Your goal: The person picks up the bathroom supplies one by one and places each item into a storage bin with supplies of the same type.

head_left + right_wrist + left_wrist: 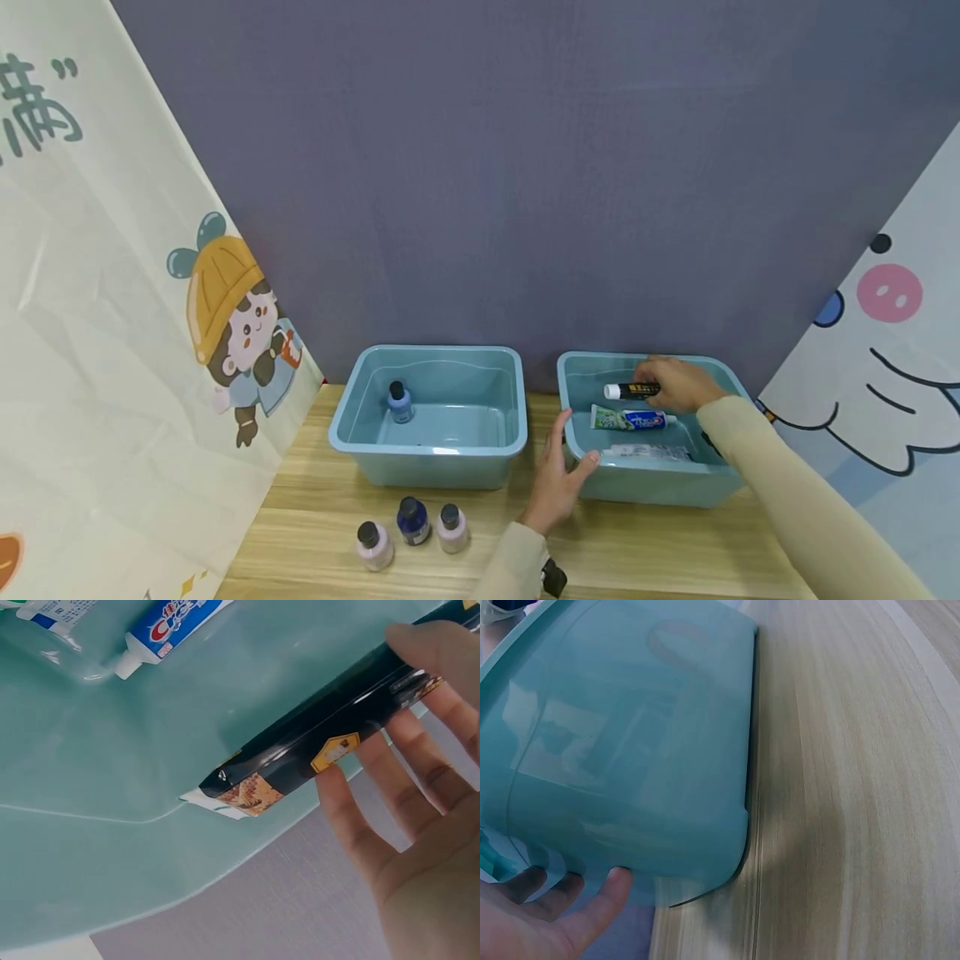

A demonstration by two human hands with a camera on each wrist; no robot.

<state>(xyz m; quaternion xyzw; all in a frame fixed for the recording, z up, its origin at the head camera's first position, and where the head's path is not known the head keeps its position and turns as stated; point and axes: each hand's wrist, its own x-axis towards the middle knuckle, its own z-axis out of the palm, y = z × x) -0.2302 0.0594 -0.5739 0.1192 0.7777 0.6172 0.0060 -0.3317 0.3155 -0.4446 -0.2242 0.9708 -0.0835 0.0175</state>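
Over the right blue bin [645, 487], my right hand [678, 385] pinches a black toothpaste tube [637, 391] with a white cap pointing left. In the right wrist view the thumb lies on one side of the black tube [337, 712] and the fingers on the other. Below it in the bin lie a green-and-blue toothpaste tube [630, 419] and a clear, pale packet [648, 452]. My left hand [557, 483] is at that bin's front left corner, thumb and fingers spread. Its fingertips rest against the bin wall [630, 787] in the left wrist view.
A second blue bin [435, 467] stands to the left, holding a small blue bottle [401, 404] with a black cap. In front of it on the wooden table are two pink bottles [376, 547] and a dark blue bottle [412, 522]. A grey backdrop rises behind both bins.
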